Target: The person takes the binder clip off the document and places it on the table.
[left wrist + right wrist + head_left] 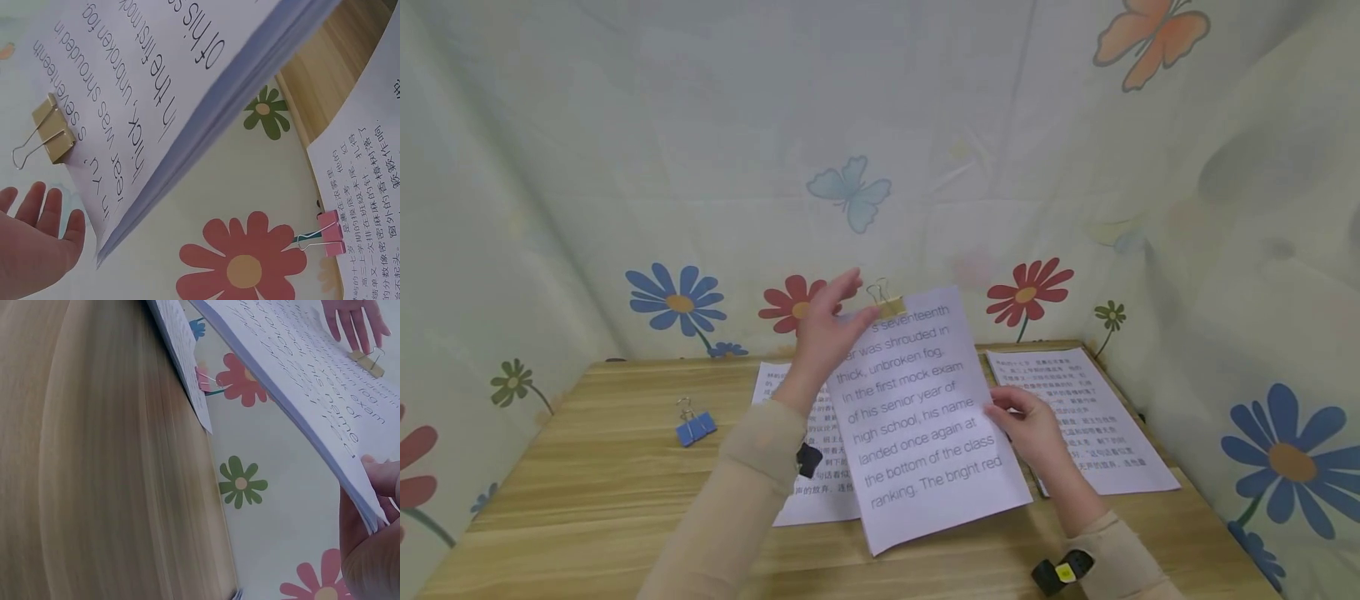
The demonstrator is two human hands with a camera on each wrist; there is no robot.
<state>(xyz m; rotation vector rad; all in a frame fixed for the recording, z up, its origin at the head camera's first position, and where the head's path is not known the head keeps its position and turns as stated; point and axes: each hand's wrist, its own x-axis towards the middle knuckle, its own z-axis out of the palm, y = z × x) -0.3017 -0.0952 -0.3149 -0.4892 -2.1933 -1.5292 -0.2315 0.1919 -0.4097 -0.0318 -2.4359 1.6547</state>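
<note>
A stack of printed English sheets point(925, 417) is held up at a tilt above the table. On its top edge sits a gold binder clip point(891, 307), its wire handles standing up. My right hand point(1030, 429) pinches the stack's right edge between thumb and fingers. Beside the clip, at the upper left corner, is my left hand point(831, 329) with its fingers extended. The left wrist view shows that left hand point(40, 247) just off the gold clip point(55, 131), holding nothing.
A blue binder clip point(696, 428) lies on the left of the wooden table point(580, 500). Printed Chinese sheets point(820, 492) lie partly behind the raised stack, and another stack point(1082, 417) lies at the right. A pink binder clip point(331, 234) grips one stack. Flowered cloth point(737, 108) surrounds the table.
</note>
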